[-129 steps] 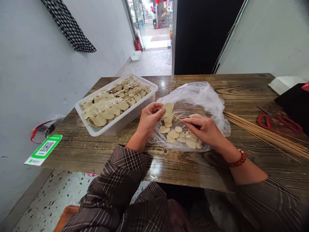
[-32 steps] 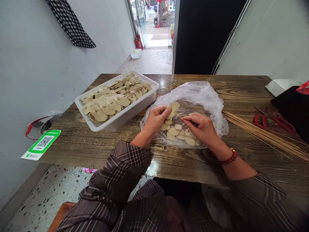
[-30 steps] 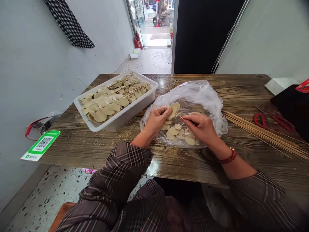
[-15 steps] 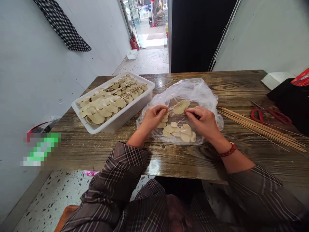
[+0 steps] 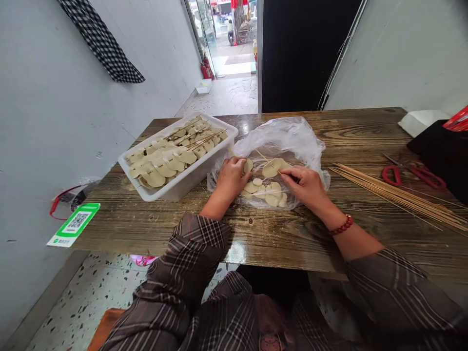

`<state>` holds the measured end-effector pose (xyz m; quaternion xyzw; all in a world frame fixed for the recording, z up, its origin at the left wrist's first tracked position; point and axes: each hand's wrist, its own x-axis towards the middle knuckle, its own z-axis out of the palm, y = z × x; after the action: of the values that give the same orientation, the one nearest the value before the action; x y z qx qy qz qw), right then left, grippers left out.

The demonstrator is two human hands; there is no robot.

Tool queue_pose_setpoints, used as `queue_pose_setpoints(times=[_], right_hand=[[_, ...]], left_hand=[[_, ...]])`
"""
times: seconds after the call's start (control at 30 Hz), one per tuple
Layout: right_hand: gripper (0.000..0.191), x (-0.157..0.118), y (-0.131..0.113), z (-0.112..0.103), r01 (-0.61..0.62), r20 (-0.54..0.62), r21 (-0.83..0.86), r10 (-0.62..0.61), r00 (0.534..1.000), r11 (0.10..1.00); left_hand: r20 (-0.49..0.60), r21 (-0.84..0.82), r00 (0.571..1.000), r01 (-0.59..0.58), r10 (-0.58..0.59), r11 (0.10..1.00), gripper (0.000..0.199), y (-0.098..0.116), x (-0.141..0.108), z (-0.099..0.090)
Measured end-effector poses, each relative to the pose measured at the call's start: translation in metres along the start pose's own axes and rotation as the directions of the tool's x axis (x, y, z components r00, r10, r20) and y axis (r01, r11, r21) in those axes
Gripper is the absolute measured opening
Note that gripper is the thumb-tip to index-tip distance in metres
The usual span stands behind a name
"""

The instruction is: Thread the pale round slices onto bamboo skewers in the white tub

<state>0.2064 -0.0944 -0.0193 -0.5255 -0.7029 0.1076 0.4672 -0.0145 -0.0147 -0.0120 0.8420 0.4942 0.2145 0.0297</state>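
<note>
My right hand (image 5: 302, 182) pinches a thin bamboo skewer (image 5: 261, 155) near one end. Threaded on that skewer is a wavy, pale beige slice (image 5: 271, 168), with at least one more overlapping it. My left hand (image 5: 232, 174) is closed at the left side of the clear plastic bag (image 5: 281, 132), with a single round slice (image 5: 248, 166) at its thumb and fingers. The fingertips behind it are partly hidden. Several loose slices (image 5: 272, 194) lie on the bag between and below my hands.
On the left a white plastic tub (image 5: 186, 184) holds many skewered slices. Bare bamboo skewers (image 5: 395, 192) lie to the right, beside red-handled scissors (image 5: 392, 175) and a black holder (image 5: 435, 146). A green QR card (image 5: 75, 225) is at the table's (image 5: 146, 229) left edge.
My left hand has shifted slightly and now has a round slice at its fingers. The slices on the skewer sit closer to my right hand. The view has moved a little.
</note>
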Motion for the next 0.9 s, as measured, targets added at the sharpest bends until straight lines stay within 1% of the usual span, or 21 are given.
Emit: queue_pose_setpoints(times=[0.1,0.17,0.23,0.33,0.43,0.5,0.53,0.6,0.67,0.7,0.73,0.77,0.8,0.9], right_hand=[[0.019,0.0,0.003,0.002,-0.011,0.007,-0.005,0.011,1.0,1.0],[0.019,0.0,0.005,0.002,-0.007,0.009,-0.001,0.007,1.0,1.0],[0.019,0.0,0.005,0.002,-0.006,0.01,0.002,0.006,1.0,1.0],[0.019,0.0,0.006,0.003,-0.01,0.008,0.002,0.01,1.0,1.0],[0.018,0.0,0.006,0.002,-0.004,-0.005,-0.001,0.004,1.0,1.0],[0.018,0.001,0.006,0.002,-0.001,-0.013,-0.004,0.001,1.0,1.0],[0.018,0.001,0.006,0.001,-0.006,-0.017,-0.005,0.006,1.0,1.0],[0.018,0.002,0.006,0.0,-0.022,-0.032,-0.003,0.022,0.999,1.0],[0.018,0.003,0.005,-0.002,-0.036,-0.05,0.009,0.037,0.998,0.999],[0.019,0.003,0.004,-0.003,-0.04,-0.057,0.016,0.04,0.998,0.999],[0.019,0.003,0.004,-0.003,-0.042,-0.062,0.022,0.043,0.997,0.999],[0.019,0.004,0.003,-0.004,-0.045,-0.066,0.027,0.046,0.997,0.999],[0.02,0.004,0.003,-0.004,-0.047,-0.069,0.031,0.049,0.996,0.998],[0.02,0.004,0.002,-0.005,-0.051,-0.07,0.035,0.053,0.996,0.998]], left_hand=[[0.061,0.106,0.998,-0.018,0.012,0.994,0.042,0.001,-0.001,-0.003],[0.087,0.128,0.996,-0.016,0.005,0.992,0.042,0.001,0.0,-0.006],[0.095,0.119,0.995,0.005,-0.017,0.993,0.037,0.001,0.001,-0.007],[0.081,0.023,0.996,0.026,-0.027,0.999,0.034,0.0,0.002,-0.005],[0.046,-0.214,0.997,0.066,-0.057,0.975,0.039,-0.001,0.004,-0.001],[0.039,-0.417,0.992,0.127,-0.122,0.9,0.036,0.0,0.004,0.002],[0.052,-0.521,0.987,0.159,-0.155,0.839,0.034,0.001,0.004,0.002],[0.111,-0.699,0.975,0.215,-0.194,0.682,0.035,0.004,0.003,-0.001],[0.184,-0.809,0.963,0.263,-0.198,0.525,0.04,0.008,0.001,-0.005],[0.212,-0.84,0.959,0.278,-0.19,0.466,0.042,0.01,0.0,-0.008],[0.229,-0.858,0.958,0.284,-0.175,0.428,0.043,0.012,0.0,-0.01],[0.235,-0.866,0.959,0.279,-0.157,0.414,0.043,0.013,-0.001,-0.012],[0.232,-0.867,0.963,0.269,-0.136,0.421,0.042,0.014,-0.001,-0.013],[0.19,-0.826,0.976,0.217,-0.105,0.521,0.035,0.014,-0.001,-0.011]])
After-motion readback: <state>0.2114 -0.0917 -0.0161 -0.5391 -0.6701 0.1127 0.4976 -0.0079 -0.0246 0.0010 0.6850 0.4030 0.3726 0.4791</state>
